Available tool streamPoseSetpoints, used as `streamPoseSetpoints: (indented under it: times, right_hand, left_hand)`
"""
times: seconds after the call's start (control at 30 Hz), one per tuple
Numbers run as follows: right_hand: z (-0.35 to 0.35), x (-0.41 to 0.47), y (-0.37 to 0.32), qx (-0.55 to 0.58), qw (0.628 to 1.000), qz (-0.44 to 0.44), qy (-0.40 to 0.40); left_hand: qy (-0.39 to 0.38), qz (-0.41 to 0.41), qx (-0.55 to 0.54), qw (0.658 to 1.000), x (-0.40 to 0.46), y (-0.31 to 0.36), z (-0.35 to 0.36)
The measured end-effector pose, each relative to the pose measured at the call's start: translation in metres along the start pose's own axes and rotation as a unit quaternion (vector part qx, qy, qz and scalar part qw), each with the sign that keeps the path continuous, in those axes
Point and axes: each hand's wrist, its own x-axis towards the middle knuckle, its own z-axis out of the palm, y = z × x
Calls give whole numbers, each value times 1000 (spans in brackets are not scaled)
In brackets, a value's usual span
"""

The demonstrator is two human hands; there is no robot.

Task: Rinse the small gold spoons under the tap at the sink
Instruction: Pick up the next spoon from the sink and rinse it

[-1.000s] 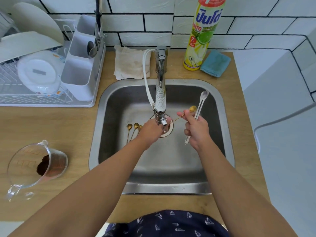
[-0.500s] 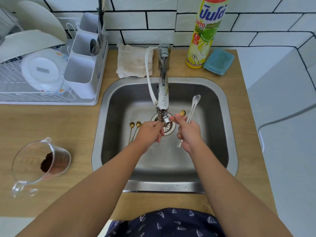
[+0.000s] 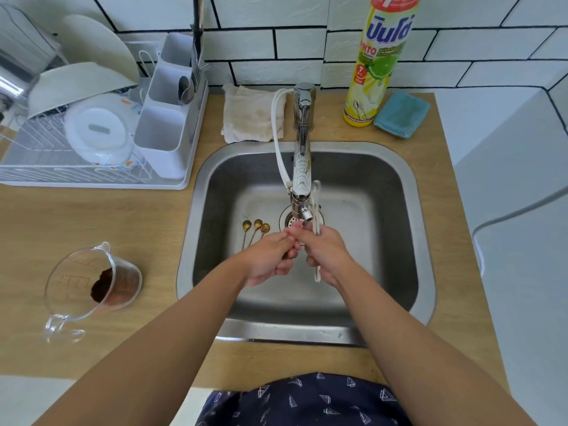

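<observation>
Hands: left hand (image 3: 270, 259) and right hand (image 3: 325, 256) together under tap (image 3: 302, 167) | right grips long silver spoon (image 3: 316, 207) | three gold spoons (image 3: 255, 229) on sink (image 3: 408, 241) floor | measuring jug (image 3: 92, 284) on counter (image 3: 123, 216)

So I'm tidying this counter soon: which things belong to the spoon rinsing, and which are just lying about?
In use:
gold spoons in the sink
tap
silver spoon in right hand
left hand

Lying about:
measuring jug
dish soap bottle
blue sponge
folded cloth
dish rack

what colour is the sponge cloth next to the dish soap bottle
Light blue, a teal shade. The sponge cloth lies on the wooden counter, seen in the head view.
</observation>
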Motion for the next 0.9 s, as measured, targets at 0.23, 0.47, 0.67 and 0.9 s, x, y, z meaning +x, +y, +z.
streamPoseSetpoints:
  times: [0.23, 0.47, 0.67, 0.9]
  right_hand:
    - [-4, 7, -3, 53, 998, 6, 30]
    - [-2, 4, -5, 51, 998, 5, 22]
    - [1, -1, 4, 55, 996, -6, 69]
    - [-2, -2, -1, 65, 992, -15, 104]
  left_hand:
    - [44, -8, 47, 998, -16, -7, -2]
    - [111, -36, -3, 993, -10, -6, 1]
    - [131, -56, 92, 986, 0, -8, 3]
    - [111, -30, 63, 991, 0, -11, -1]
